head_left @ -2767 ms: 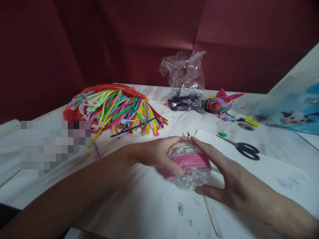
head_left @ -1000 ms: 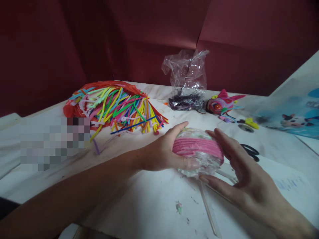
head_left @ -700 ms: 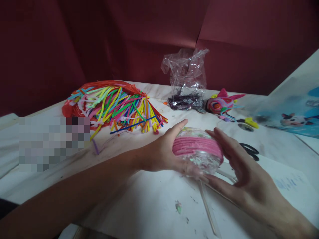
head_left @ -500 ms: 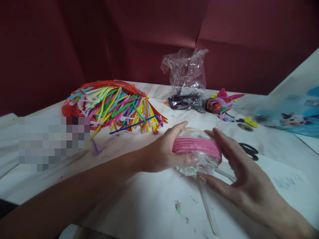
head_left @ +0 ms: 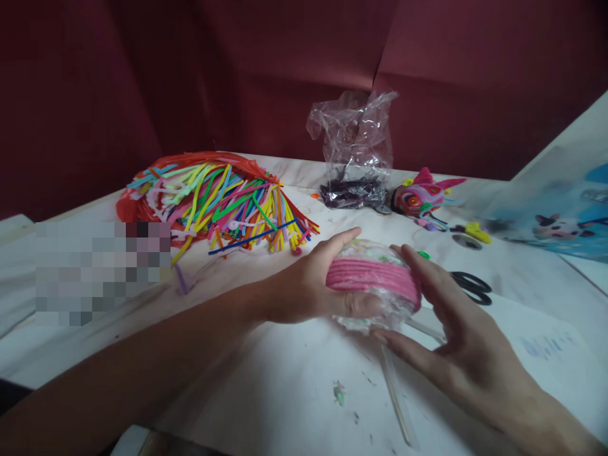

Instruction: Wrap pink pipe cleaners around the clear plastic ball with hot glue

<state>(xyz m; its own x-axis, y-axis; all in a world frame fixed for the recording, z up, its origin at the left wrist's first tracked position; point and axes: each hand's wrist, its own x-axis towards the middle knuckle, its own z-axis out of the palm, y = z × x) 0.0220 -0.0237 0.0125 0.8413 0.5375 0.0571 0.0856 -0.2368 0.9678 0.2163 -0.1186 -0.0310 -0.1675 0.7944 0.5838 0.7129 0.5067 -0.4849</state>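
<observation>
A rounded bundle (head_left: 370, 275), with pink strands wound around its middle and clear plastic over a pale patterned surface, is between my hands above the white table. My left hand (head_left: 327, 291) grips its left side, the thumb across the front over the pink band. My right hand (head_left: 451, 329) touches the right side, fingers at the upper edge and thumb at the lower edge. Under the bundle and right hand, scissors lie partly hidden; their black handles (head_left: 470, 288) show at the right. A thin pale stick (head_left: 396, 399) lies below the bundle.
Many colourful pipe cleaners (head_left: 228, 202) spill from a red bag at the back left. Behind the bundle stands a clear plastic bag (head_left: 356, 152) with dark strands. A pink craft figure (head_left: 420, 197) and a blue cow-print bag (head_left: 560, 221) are at the right.
The bundle and both hands have shifted very slightly up and left. A small green piece now shows beside my right fingers.
</observation>
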